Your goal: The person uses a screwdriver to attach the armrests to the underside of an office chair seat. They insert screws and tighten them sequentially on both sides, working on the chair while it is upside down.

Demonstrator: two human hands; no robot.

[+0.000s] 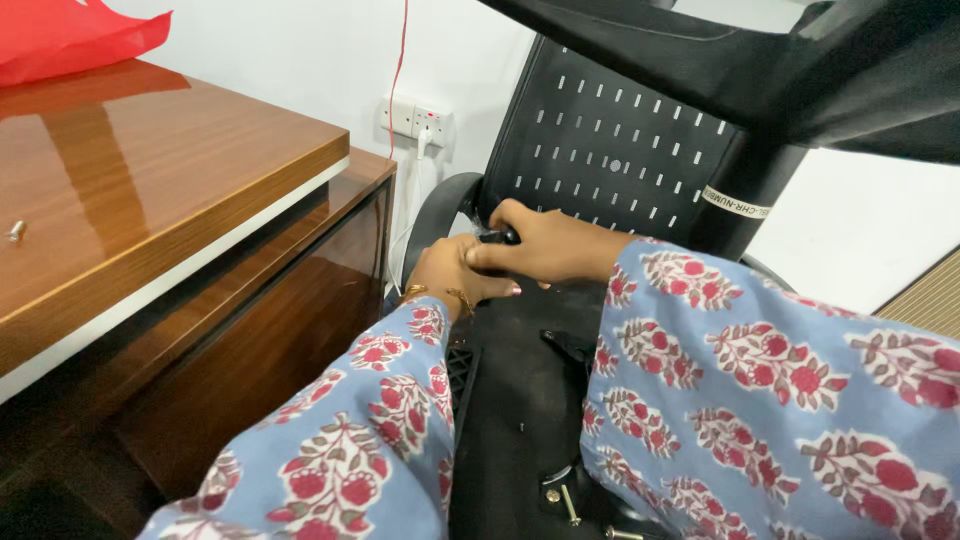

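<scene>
1. The knob (506, 236) was a small dark part, sitting where the chair's back meets its seat, a little above frame centre. Most of it was covered by fingers, so I could not tell its long axis or which way it pointed.
2. My right hand (545, 243) was closed over the knob from 3 o'clock, thumb laid along the lower edge; I judged this grip was for turning or pressing it.
3. My left hand (450, 272) came in from 7 o'clock, fingers curled and touching the right thumb. I could not tell whether it held anything itself; it seemed placed to steady the other hand.
4. The chair back (610, 150), black and slotted, rose toward 12 o'clock just behind the hands, with an armrest (437, 205) curving at 10 o'clock of the knob.
5. The seat (520, 400) ran down toward 6 o'clock between my sleeves, with loose bolts (568, 503) lying near the bottom edge.
6. A wooden desk (150, 170) filled the left, at 9 o'clock, well apart from the hands.
7. A wall socket (418, 120) with a plugged cable sat at 11 o'clock.
</scene>
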